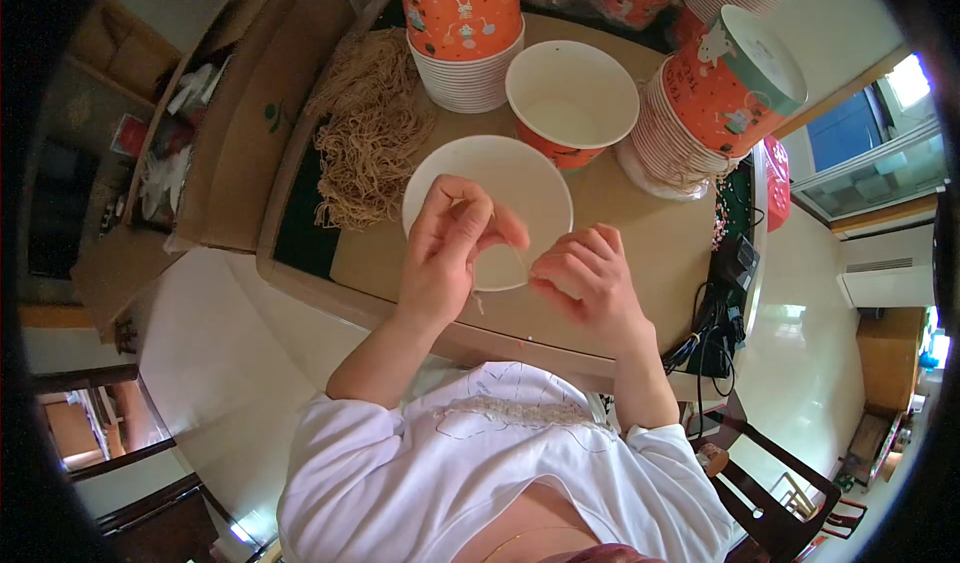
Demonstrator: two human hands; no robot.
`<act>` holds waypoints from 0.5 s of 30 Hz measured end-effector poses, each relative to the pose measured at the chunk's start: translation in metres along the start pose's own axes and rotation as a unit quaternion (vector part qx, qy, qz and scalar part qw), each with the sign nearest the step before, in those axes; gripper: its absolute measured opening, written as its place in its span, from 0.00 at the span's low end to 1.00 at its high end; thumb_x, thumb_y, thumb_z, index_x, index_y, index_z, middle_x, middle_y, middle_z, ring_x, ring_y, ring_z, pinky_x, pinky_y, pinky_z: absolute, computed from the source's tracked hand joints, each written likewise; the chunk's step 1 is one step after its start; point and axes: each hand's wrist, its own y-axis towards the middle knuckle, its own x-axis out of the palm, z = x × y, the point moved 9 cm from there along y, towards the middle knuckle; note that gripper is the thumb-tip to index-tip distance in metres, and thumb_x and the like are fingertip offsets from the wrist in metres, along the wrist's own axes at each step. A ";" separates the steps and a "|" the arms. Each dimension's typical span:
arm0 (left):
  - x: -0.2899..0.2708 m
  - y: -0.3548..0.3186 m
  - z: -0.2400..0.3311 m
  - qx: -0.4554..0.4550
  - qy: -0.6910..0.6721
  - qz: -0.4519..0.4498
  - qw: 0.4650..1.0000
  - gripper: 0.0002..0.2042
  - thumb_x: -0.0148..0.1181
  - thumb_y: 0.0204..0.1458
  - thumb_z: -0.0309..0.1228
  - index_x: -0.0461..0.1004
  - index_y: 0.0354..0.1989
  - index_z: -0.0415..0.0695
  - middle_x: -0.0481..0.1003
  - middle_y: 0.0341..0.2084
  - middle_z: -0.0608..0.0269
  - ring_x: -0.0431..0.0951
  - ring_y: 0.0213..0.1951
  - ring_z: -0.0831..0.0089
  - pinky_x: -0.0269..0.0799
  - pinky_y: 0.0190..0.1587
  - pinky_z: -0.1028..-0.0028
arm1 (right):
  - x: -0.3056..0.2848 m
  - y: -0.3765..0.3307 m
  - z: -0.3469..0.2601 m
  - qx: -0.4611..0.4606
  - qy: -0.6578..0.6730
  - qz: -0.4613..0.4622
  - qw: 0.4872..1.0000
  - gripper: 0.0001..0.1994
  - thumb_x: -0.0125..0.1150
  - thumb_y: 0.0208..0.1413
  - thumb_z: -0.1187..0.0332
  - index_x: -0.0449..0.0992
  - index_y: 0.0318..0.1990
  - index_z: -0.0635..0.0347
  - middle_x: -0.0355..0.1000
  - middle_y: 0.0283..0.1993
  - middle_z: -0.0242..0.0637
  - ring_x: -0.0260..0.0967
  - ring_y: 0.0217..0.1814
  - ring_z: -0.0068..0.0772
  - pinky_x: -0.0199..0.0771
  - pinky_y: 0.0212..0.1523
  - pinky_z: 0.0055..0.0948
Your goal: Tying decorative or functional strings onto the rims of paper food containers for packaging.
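Observation:
My left hand (450, 248) and my right hand (585, 283) are raised over the near rim of an empty white paper bowl (500, 178) on the brown table (640, 253). Between their fingertips runs a thin pale strand (518, 258), pinched by both hands. A loose heap of tan dried noodles (370, 128) lies on the table to the left of the bowl. Just behind the bowl stands a second open paper bowl (570, 98), orange outside and white inside.
Stacks of orange-and-teal paper bowls stand at the back (462, 38) and lean at the right (715, 98). An open cardboard box (240, 113) sits left of the table. Black cables and a device (725, 303) hang at the table's right edge. A dark chair (780, 493) stands lower right.

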 end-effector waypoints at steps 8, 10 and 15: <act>-0.007 0.005 -0.014 -0.091 -0.154 0.001 0.984 0.04 0.45 0.64 0.32 0.62 0.43 0.48 0.69 0.18 0.61 0.63 0.12 0.77 0.60 0.16 0.77 | 0.007 -0.005 -0.016 -0.006 -0.005 -0.030 1.000 0.08 0.66 0.44 0.68 0.75 0.33 0.54 0.72 0.34 0.28 0.68 0.41 0.32 0.62 0.50 0.38; -0.008 0.004 -0.017 -0.088 -0.132 -0.008 0.987 0.04 0.45 0.65 0.32 0.62 0.43 0.48 0.69 0.18 0.61 0.61 0.11 0.78 0.58 0.15 0.78 | 0.005 -0.004 -0.021 -0.003 -0.012 -0.043 0.999 0.08 0.66 0.44 0.69 0.75 0.34 0.54 0.72 0.34 0.29 0.68 0.41 0.32 0.62 0.50 0.38; 0.002 0.002 -0.024 -0.106 -0.099 -0.009 0.989 0.04 0.45 0.65 0.34 0.63 0.43 0.50 0.69 0.17 0.62 0.58 0.10 0.80 0.54 0.13 0.79 | 0.011 0.000 -0.020 0.077 0.055 -0.011 0.995 0.07 0.66 0.45 0.68 0.75 0.32 0.56 0.72 0.30 0.29 0.69 0.36 0.34 0.62 0.48 0.36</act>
